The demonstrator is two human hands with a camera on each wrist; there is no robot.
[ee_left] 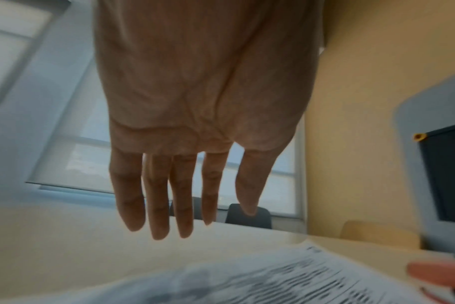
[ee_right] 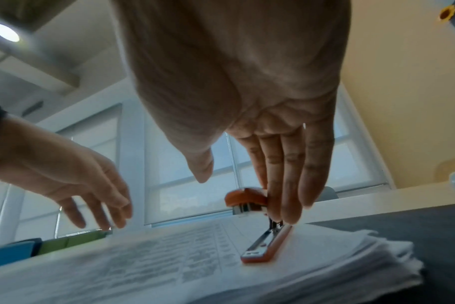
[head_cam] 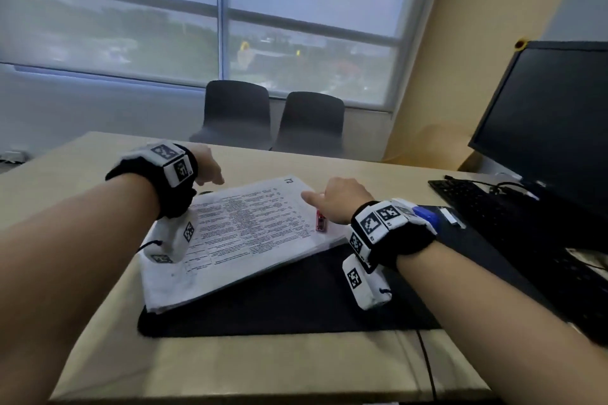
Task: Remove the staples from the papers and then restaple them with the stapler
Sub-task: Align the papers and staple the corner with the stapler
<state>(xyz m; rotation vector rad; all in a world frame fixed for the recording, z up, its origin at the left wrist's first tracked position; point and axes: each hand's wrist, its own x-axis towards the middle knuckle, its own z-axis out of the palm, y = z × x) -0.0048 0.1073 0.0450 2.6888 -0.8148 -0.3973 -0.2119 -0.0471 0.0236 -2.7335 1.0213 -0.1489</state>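
A thick stack of printed papers [head_cam: 243, 233] [ee_right: 143, 273] [ee_left: 299, 283] lies askew on a black mat [head_cam: 296, 306]. A small red stapler [head_cam: 321, 223] [ee_right: 268, 242] sits on the stack's right edge, hinged wide open with its top arm raised. My right hand [head_cam: 339, 197] [ee_right: 286, 185] is over it, fingers straight and touching the raised arm, thumb held apart. My left hand [head_cam: 210, 168] [ee_left: 169, 195] [ee_right: 91, 195] hovers above the far left corner of the papers, fingers straight and spread, holding nothing.
The mat lies on a beige table [head_cam: 82, 191]. A black keyboard [head_cam: 513, 217] and a dark monitor [head_cam: 552, 115] stand to the right. A blue object [head_cam: 427, 215] lies just behind my right wrist. Two dark chairs [head_cam: 237, 112] stand beyond the table's far edge.
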